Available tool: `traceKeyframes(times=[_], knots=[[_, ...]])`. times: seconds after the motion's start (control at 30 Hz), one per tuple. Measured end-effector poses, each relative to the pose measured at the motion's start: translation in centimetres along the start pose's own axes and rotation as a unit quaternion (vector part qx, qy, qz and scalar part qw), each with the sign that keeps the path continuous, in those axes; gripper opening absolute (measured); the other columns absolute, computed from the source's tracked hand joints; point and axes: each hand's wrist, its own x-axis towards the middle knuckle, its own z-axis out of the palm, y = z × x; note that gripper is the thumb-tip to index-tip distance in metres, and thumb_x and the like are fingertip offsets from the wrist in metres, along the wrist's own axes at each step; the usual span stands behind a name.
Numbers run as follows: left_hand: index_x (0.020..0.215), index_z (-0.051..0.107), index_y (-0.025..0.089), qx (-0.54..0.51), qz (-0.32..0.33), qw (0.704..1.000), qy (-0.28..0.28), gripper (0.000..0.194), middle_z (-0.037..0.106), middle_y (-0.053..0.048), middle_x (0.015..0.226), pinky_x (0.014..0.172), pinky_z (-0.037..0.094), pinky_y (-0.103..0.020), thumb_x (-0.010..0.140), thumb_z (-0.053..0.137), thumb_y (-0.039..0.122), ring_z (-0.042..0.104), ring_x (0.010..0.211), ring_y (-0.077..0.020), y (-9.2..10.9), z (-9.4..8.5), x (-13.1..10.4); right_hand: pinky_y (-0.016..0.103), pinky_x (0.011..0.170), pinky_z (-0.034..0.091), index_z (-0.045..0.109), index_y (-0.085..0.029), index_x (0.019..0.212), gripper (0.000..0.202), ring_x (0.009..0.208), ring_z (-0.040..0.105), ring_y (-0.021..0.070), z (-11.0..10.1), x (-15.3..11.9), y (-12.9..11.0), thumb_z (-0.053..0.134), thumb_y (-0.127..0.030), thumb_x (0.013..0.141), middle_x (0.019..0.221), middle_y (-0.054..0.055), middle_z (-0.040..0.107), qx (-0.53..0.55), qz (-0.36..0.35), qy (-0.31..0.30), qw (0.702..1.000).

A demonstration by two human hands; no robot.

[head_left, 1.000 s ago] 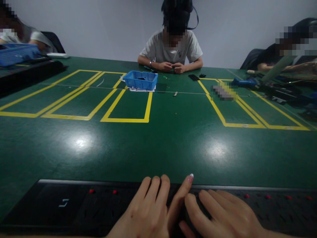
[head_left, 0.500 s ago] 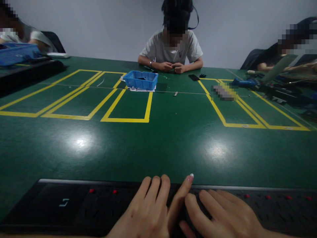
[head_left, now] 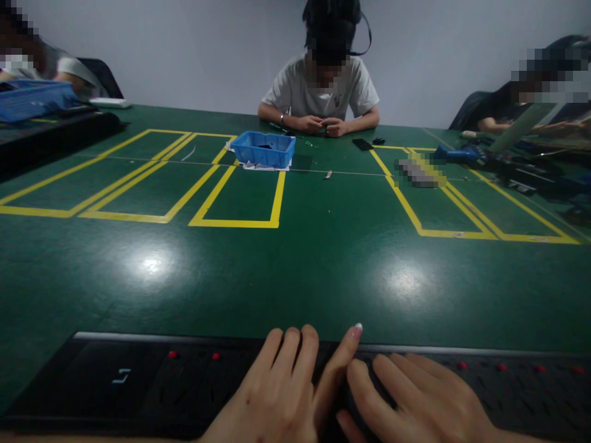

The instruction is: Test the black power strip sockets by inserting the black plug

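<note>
A long black power strip (head_left: pixel 101 375) with red switches lies along the near edge of the green table (head_left: pixel 295 271). Over its middle rests my left hand (head_left: pixel 281 387), its index finger stretched out and apart from the other fingers. Just right of it is my right hand (head_left: pixel 410 394), fingers bent over the strip and close to the left index finger. Whatever lies beneath the right fingers is hidden, so I cannot make out if they hold anything.
A blue basket (head_left: pixel 263 151) stands mid-table among yellow taped outlines. Across the table sits a person (head_left: pixel 323 86) with hands together. A blue crate (head_left: pixel 37 101) is at far left; dark equipment (head_left: pixel 521 169) with a blue part lies at right, beside another person.
</note>
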Motion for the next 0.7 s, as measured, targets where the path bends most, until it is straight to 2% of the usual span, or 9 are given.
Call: traceKeyframes(times=[0.1,0.3,0.7], knots=[[0.139,0.0,0.013,0.002,0.0,1.0,-0.004,0.064,0.057,-0.012,0.109,0.085,0.038,-0.036,0.085,0.034,0.018,0.053,0.097,-0.0226,-0.02,0.1,0.03,0.022,0.045,0.037,0.058,-0.015,0.087,0.037,0.046,0.051,0.0095,0.09,-0.07,-0.04,0.021,-0.02,0.093,0.054,0.001,0.054,-0.001,0.002,0.001,1.0],[0.14,0.003,0.013,0.0,-0.003,1.0,0.024,0.062,0.058,-0.011,0.108,0.086,0.037,-0.037,0.085,0.032,0.02,0.053,0.098,-0.0237,0.05,0.47,-0.04,0.022,0.043,0.036,0.058,-0.015,0.086,0.038,0.044,0.05,0.0103,0.08,-0.26,0.02,0.021,-0.02,0.092,0.053,0.001,0.055,0.007,-0.001,-0.006,1.0],[0.14,0.002,0.014,0.012,-0.011,1.0,0.01,0.068,0.057,-0.012,0.109,0.086,0.037,-0.037,0.082,0.039,0.018,0.052,0.098,-0.0234,0.3,0.23,-0.01,0.023,0.043,0.036,0.059,-0.014,0.085,0.039,0.043,0.049,0.0101,0.16,-0.25,-0.11,0.022,-0.02,0.091,0.053,0.001,0.055,0.002,0.014,-0.001,1.0]])
